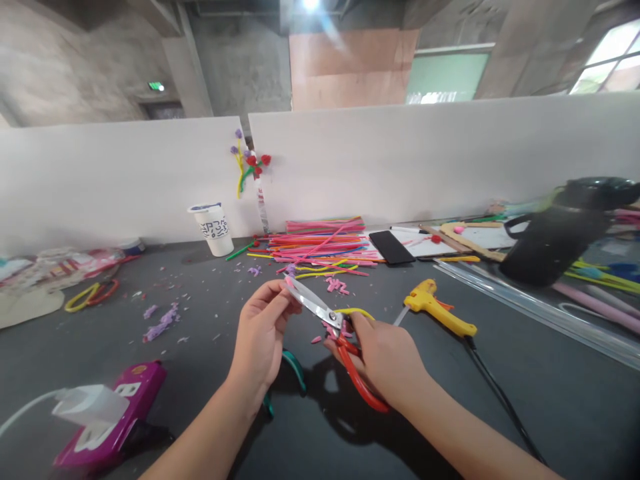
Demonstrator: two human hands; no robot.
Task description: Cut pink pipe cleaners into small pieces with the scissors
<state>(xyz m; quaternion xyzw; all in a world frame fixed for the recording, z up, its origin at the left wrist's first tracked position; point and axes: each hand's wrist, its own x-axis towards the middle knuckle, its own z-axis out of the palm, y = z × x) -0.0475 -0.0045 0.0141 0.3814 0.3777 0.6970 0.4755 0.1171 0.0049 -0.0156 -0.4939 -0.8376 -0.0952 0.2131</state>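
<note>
My right hand [385,357] grips a pair of scissors [361,380] by the red handles, blades pointing up and left. At the blade tips, my left hand [265,327] pinches a small pink piece [290,283], mostly hidden by the fingers and blade. Short pink cuttings [338,287] lie beyond the scissors, and more are scattered by my right fingers. Under my left wrist rests a green-handled tool [294,370], partly covered. A bundle of pink, red and other coloured stems [320,247] lies farther back.
A yellow glue gun [440,308] with a black cord lies to the right, near clear plastic strips [540,310] and a black jug [560,233]. A purple power strip [115,420] sits front left. At the back stand a paper cup [215,230] and a black phone [391,247].
</note>
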